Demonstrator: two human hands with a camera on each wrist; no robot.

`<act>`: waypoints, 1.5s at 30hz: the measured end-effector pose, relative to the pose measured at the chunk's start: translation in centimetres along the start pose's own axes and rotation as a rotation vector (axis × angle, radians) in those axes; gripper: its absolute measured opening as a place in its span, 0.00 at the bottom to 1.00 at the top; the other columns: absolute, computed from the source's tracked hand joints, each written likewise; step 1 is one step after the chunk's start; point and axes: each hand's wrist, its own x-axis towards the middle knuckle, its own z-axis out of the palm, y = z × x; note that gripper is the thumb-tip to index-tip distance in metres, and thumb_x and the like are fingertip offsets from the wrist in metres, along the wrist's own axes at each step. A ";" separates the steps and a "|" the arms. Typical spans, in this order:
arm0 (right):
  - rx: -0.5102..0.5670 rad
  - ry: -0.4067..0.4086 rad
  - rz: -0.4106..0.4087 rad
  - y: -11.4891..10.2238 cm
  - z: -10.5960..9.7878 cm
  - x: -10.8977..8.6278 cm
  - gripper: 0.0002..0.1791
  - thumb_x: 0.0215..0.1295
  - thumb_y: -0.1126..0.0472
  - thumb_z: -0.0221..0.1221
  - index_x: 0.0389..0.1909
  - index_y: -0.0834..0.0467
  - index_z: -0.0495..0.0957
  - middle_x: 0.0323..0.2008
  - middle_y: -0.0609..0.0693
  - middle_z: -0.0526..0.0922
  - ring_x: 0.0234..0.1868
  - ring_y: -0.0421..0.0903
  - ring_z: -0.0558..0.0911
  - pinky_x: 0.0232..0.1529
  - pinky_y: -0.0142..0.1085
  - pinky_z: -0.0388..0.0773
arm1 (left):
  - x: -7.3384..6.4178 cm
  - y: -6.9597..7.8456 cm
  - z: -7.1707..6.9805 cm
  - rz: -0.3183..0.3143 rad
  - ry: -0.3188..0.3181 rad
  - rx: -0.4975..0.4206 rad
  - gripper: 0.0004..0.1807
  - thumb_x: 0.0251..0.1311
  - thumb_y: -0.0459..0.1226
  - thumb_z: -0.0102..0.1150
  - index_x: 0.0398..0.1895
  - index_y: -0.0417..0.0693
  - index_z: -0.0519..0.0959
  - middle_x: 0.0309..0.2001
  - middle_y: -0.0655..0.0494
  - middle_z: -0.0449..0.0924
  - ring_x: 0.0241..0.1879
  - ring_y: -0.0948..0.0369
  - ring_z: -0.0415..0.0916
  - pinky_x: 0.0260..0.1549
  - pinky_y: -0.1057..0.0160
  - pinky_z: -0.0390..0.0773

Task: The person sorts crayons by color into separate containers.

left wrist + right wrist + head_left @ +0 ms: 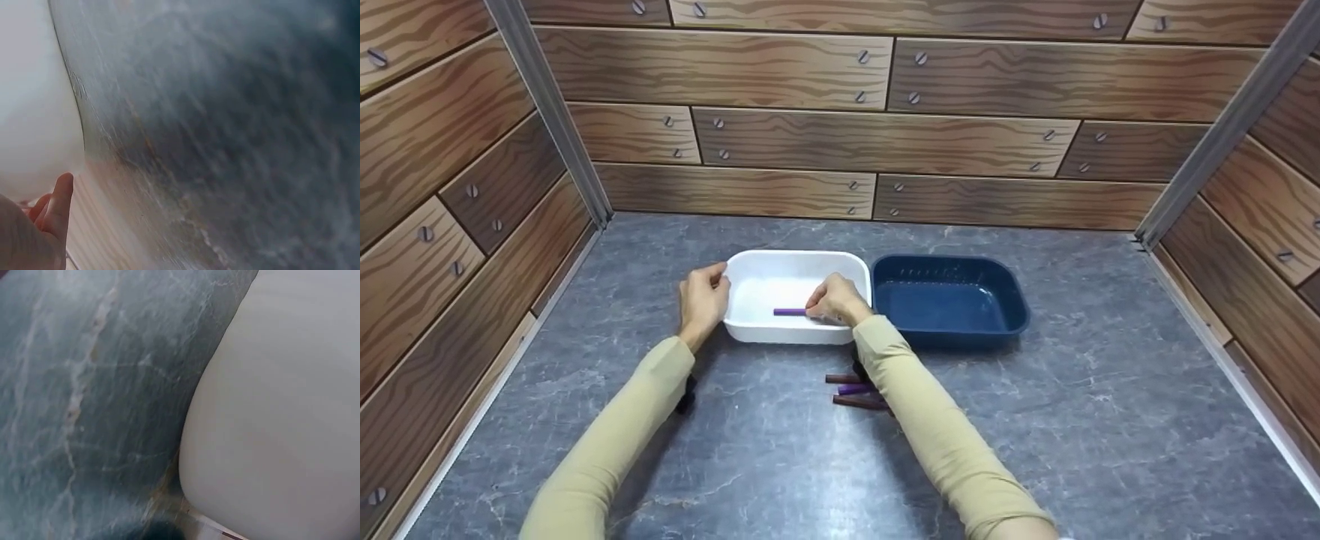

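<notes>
The white container (750, 332) sits on the grey marbled tabletop in the head view. My left hand (703, 301) grips its left rim; in the left wrist view, fingers (61, 205) of that hand lie along the outer wall. Over the inside of the container, my right hand (837, 298) pinches one end of a thin purple stick (789, 312), which points left. The right wrist view shows the container's pale outer wall (270, 416) but not the right hand. Brown sticks (844, 379) and another purple stick (851, 389) lie on the tabletop, partly hidden by the right sleeve.
A dark blue container (949, 304) stands right beside the white one. Wood-patterned panels (795, 139) rise behind and on both sides, with grey metal posts (559, 112) in the corners.
</notes>
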 end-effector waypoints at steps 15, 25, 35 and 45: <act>-0.031 0.024 0.013 -0.1 0.0 0.0 0.05 0.52 0.65 0.69 0.32 0.59 0.89 0.36 0.53 0.89 0.36 0.44 0.77 0.49 0.37 0.77 | 0.2 0.0 0.2 -0.011 -0.007 -0.013 0.20 0.66 0.33 0.50 0.59 0.38 0.78 0.51 0.42 0.84 0.51 0.51 0.83 0.50 0.53 0.80; -0.058 0.023 -0.004 0.0 0.0 -0.1 0.06 0.51 0.66 0.69 0.32 0.59 0.89 0.37 0.53 0.89 0.40 0.46 0.79 0.52 0.39 0.77 | 0.1 0.0 0.2 0.000 -0.005 -0.006 0.20 0.66 0.33 0.49 0.59 0.38 0.78 0.50 0.41 0.84 0.50 0.51 0.83 0.49 0.53 0.81; -0.053 0.026 -0.023 -0.1 0.1 0.1 0.08 0.49 0.69 0.69 0.33 0.61 0.88 0.37 0.54 0.89 0.36 0.44 0.76 0.49 0.36 0.76 | 0.1 0.0 0.1 -0.005 0.010 0.008 0.20 0.65 0.34 0.50 0.58 0.40 0.79 0.49 0.43 0.85 0.49 0.52 0.84 0.48 0.52 0.80; -0.057 0.021 -0.025 -0.2 -0.1 0.0 0.09 0.50 0.69 0.68 0.34 0.61 0.89 0.38 0.53 0.89 0.38 0.44 0.78 0.51 0.36 0.77 | 0.1 0.0 0.1 -0.008 0.001 0.006 0.20 0.66 0.34 0.50 0.58 0.39 0.79 0.50 0.42 0.85 0.50 0.51 0.83 0.49 0.52 0.80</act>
